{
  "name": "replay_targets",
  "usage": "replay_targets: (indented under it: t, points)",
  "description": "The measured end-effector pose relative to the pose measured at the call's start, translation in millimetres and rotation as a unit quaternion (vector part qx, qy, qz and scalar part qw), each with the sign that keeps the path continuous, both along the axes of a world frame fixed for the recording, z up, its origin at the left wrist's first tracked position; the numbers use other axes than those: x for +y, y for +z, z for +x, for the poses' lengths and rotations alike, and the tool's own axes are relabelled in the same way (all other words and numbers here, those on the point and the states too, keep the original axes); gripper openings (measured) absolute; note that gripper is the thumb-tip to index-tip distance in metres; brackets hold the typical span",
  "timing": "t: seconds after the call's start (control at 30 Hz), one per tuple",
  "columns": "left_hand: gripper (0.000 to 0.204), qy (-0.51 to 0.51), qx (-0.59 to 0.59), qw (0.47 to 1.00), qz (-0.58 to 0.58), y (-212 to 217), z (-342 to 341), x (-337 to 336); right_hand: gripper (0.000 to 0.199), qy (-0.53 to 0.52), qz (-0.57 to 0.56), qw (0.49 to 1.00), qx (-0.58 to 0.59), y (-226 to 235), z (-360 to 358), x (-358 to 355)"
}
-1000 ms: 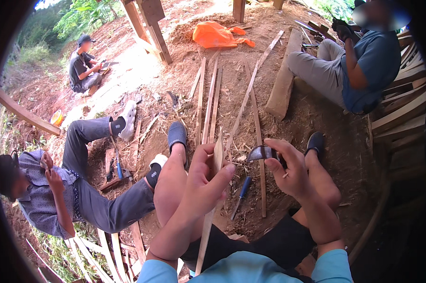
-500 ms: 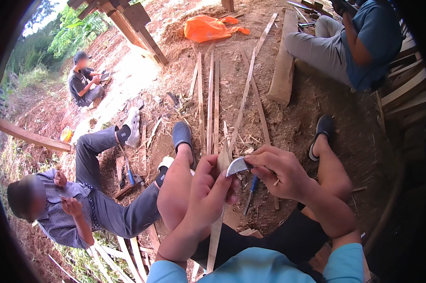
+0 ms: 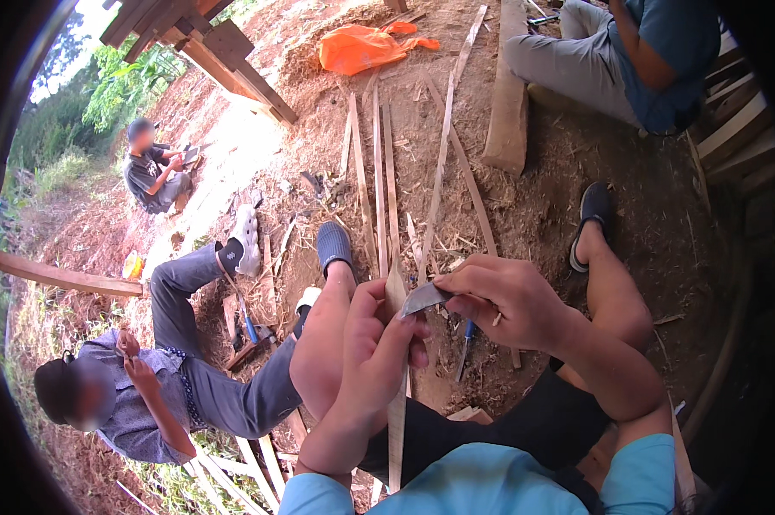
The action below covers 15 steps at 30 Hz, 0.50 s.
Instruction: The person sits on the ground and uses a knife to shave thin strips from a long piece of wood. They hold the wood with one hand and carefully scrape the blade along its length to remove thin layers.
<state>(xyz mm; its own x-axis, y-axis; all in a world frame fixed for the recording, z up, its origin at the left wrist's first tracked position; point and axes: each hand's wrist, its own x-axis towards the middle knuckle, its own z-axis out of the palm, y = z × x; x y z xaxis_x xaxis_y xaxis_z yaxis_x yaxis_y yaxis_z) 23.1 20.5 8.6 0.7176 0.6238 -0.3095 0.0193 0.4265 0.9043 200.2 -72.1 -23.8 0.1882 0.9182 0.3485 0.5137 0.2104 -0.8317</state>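
Note:
My left hand [image 3: 372,352] is closed around a pale, flat wooden strip [image 3: 397,433], whose pointed end sticks up past my fingers while its long end runs down toward my lap. Between thumb and fingertips, my right hand [image 3: 516,309] pinches a short grey metal blade [image 3: 423,298] with a curved edge. The blade lies across the strip near its pointed end, and my left thumb is at its lower tip. Whether it touches the wood is hard to make out. Below the right hand, a thin tool with a blue handle [image 3: 469,330] lies on the ground.
Long wooden strips [image 3: 379,180] lie on the shaving-strewn ground ahead, beside a thick plank [image 3: 505,112] and an orange plastic bag [image 3: 366,49]. One person [image 3: 147,386] sits close at left, another [image 3: 641,69] at far right, a third [image 3: 157,172] farther off. A hammer [image 3: 260,335] lies at left.
The blade has tilted in my right hand, its broad face now turned differently against the strip. The whole view has shifted slightly. The person at left has brought both hands together.

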Motion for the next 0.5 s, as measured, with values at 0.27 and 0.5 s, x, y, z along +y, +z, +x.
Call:
replay_targets:
  t: [0.27, 0.5]
  points:
    - [0.032, 0.003, 0.043, 0.998, 0.042, -1.5, 3.0, -6.0, 0.016, -0.013, -0.008, 0.999, -0.03, 2.3, 2.9, -2.1]
    - [0.029, -0.005, 0.098, 0.99, 0.101, -3.9, 5.9, -7.4, 0.018, -0.061, -0.017, 0.996, -0.056, 5.5, 0.5, -3.3]
